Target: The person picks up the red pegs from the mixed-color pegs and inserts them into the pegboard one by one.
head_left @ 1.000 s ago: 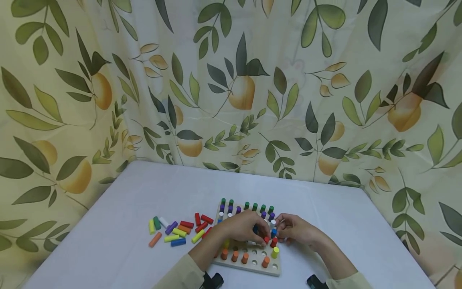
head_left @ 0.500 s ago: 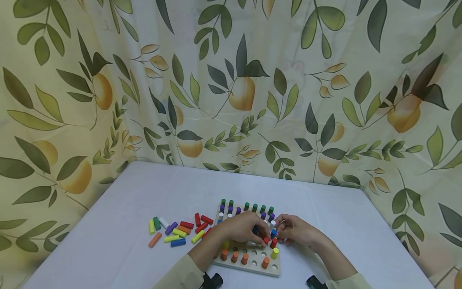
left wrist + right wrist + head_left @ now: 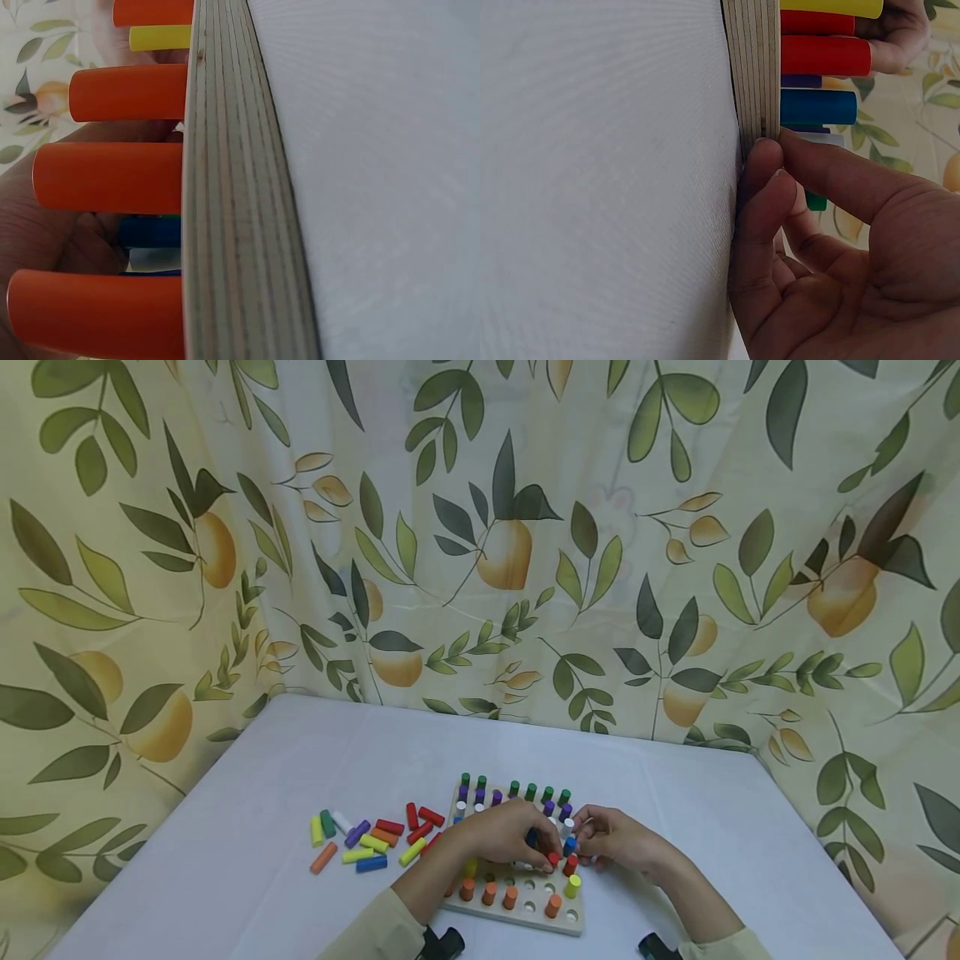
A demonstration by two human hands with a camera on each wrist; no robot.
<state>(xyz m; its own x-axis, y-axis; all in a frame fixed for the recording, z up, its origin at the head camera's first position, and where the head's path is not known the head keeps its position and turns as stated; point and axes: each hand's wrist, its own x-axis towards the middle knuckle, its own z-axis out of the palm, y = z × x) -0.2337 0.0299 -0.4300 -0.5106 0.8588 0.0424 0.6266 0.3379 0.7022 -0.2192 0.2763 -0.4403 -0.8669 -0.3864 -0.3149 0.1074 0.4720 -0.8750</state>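
Observation:
A wooden pegboard (image 3: pixel 517 920) with rows of coloured pegs lies on the table in the head view. Over its middle is my left hand (image 3: pixel 513 831), pinching a red peg (image 3: pixel 552 859) that stands at the board's right side; the wrist hides several pegs. The same hand (image 3: pixel 904 37) shows behind the red pegs in the right wrist view. My right hand (image 3: pixel 622 839) grips the board's right edge. Close up, the thumb and curled fingers of that hand (image 3: pixel 810 247) pinch the layered edge (image 3: pixel 754 67) beside a blue peg (image 3: pixel 817 107). Orange pegs (image 3: pixel 109 178) line the near edge in the left wrist view.
Loose pegs in several colours lie left of the board, among them a blue one (image 3: pixel 371 863), an orange one (image 3: pixel 323 857) and a red one (image 3: pixel 412 815). A white cloth (image 3: pixel 337 735) covers the table. Behind it hangs a leaf-and-fruit patterned curtain (image 3: pixel 465 677).

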